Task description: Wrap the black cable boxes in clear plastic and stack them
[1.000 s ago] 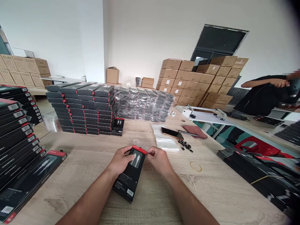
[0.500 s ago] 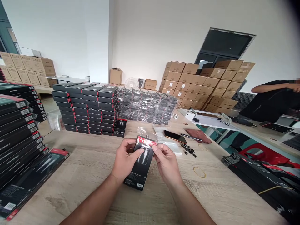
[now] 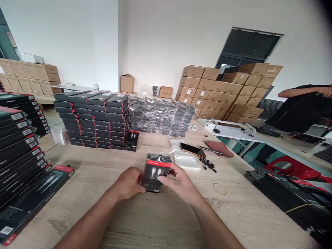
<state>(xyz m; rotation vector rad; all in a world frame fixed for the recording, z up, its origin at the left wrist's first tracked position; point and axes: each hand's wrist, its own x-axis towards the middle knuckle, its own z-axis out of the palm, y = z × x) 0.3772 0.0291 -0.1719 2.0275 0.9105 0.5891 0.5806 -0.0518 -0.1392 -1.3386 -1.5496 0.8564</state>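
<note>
Black oblong carton with a red band [image 3: 156, 172], upright at a tilt, between both hands over the pale wood-grain table [image 3: 93, 173].
Front prints two white cable plugs; clear glossy film shows about the top end. Right hand [image 3: 181, 184] clamps its right side, thumb across the face; left hand [image 3: 129, 183] touches the left edge, fingers partly hidden, so I cannot tell its grip.

The room is backed by a pale wall [image 3: 168, 41], broken by a pillar [image 3: 107, 38] and, at upper right, a dark window [image 3: 251, 45]. Soft light is spread evenly. A wood-grained counter [image 3: 249, 218] is flanked at right by a white table [image 3: 229, 130]; greenish floor [image 3: 275, 152] is glimpsed beneath.
</note>
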